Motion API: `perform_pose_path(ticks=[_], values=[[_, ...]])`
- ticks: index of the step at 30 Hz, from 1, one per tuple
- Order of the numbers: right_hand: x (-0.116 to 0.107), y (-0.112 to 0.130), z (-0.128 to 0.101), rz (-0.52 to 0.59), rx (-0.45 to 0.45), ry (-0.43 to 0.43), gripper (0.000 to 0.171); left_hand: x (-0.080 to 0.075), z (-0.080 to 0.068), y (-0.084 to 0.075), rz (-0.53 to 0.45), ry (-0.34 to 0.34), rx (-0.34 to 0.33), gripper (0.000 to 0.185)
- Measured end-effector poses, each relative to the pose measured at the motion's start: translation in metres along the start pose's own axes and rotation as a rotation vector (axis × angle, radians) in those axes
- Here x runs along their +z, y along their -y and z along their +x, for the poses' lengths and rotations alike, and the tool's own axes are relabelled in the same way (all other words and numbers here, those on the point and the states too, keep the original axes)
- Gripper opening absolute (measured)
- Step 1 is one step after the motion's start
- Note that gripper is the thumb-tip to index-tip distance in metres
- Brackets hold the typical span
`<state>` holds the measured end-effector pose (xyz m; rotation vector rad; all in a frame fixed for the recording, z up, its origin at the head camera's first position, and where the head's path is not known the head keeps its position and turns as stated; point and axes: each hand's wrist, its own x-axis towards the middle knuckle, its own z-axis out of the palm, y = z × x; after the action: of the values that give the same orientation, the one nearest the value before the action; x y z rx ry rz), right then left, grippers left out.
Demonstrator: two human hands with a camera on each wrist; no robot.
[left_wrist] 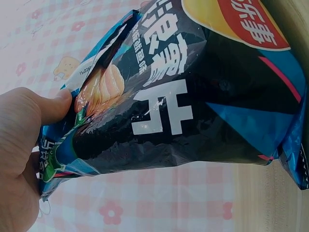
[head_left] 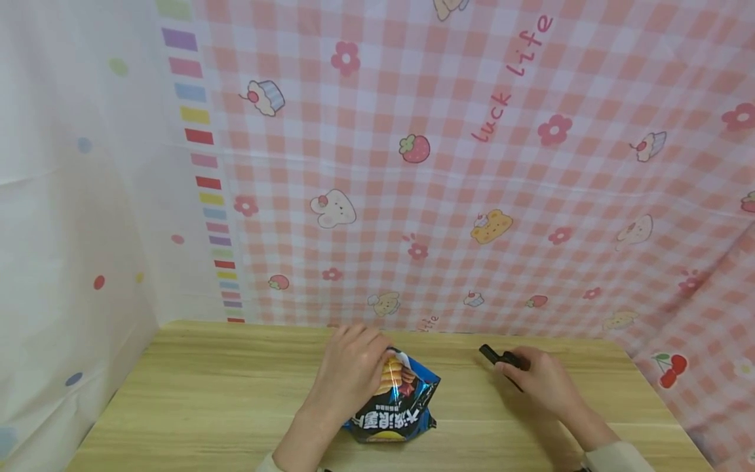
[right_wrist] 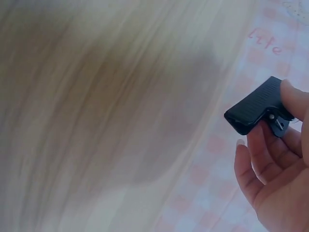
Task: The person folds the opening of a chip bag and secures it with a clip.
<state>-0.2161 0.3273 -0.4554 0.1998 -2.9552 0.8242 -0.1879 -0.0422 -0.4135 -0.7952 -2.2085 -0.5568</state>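
My left hand [head_left: 349,371] grips the top of the snack bag [head_left: 401,398], thumb [left_wrist: 57,107] pressed against the crimped upper seam and fingers curled round behind it. The bag stands on its bottom edge on the counter [head_left: 194,393], near the front edge and about midway between the left and right sides. It is glossy crinkled foil, mostly black and blue, with large white characters across the front, a picture of ridged golden crisps near the top, and a red and yellow logo patch toward the bottom. It looks puffed and pillow-shaped, its side seams flat and serrated.

My right hand [head_left: 545,380] pinches one black clip [head_left: 498,358] between thumb and fingers, held just above the counter to the right of the bag and apart from it. The clip [right_wrist: 256,113] is matte plastic, wedge-shaped, with fine ridges on its broad flat face and a small pin at the hinge; its mouth looks closed.

So: one bag, one clip, two hands.

The counter is pale wood-grain laminate, smooth, rectangular. Behind its back edge hangs a pink checked cloth [head_left: 472,164] printed with flowers, cupcakes, strawberries and bears; at the left edge hangs a white sheet [head_left: 71,196] with coloured dots.
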Motion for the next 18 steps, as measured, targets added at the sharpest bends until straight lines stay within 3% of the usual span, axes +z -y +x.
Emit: perform_pose_path(ticks=[11, 18], values=[[0.006, 0.022, -0.004, 0.062, -0.151, -0.225, 0.023, 0.0, 0.001, 0.0, 0.0, 0.002, 0.0, 0.012], [0.013, 0.032, -0.008, 0.156, -0.238, -0.306, 0.017, 0.001, 0.0, 0.0, -0.006, -0.001, 0.004, 0.013]])
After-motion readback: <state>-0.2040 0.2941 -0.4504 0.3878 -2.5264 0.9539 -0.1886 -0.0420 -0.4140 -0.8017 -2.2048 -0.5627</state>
